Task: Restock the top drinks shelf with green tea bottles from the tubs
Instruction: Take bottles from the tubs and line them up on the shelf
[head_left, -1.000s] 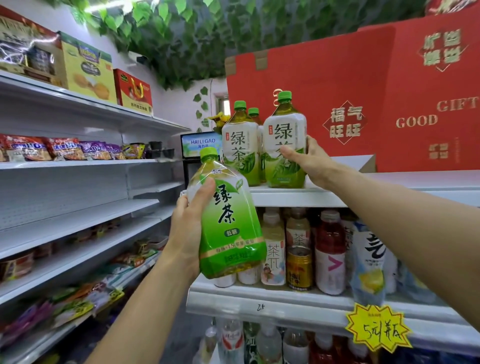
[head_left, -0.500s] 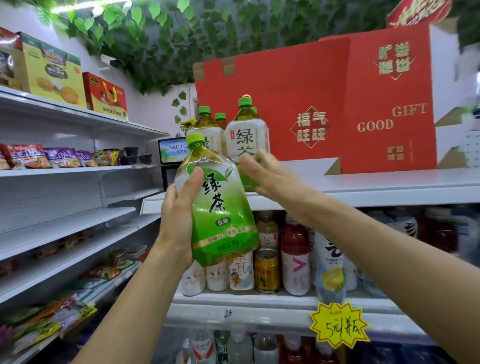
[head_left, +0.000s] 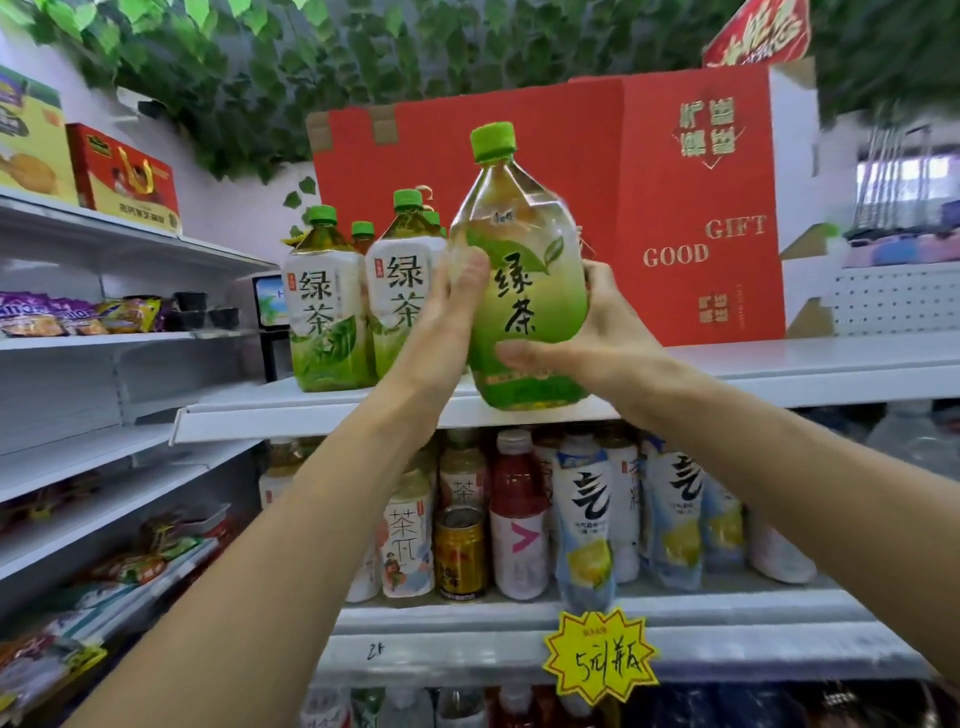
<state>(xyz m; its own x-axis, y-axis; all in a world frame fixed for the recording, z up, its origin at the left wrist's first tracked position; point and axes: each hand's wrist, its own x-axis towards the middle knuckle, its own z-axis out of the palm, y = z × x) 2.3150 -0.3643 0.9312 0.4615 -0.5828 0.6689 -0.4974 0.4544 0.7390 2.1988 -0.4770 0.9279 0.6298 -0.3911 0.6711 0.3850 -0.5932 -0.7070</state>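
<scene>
Head view: your left hand (head_left: 449, 306) and right hand (head_left: 597, 332) both wrap fingers around green tea bottle (head_left: 522, 291), upright at top shelf (head_left: 779, 374) front edge, just beside shelved bottles (head_left: 324, 312).

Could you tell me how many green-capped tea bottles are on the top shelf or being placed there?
5 visible: front-left bottle, its neighbour, two caps behind, one held. More may be hidden.

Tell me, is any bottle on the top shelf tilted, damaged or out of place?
Only the held green tea bottle is tilted; left hand and right hand grip it at the top shelf front edge. The bottles beside it stand upright. No damage shows.
</scene>
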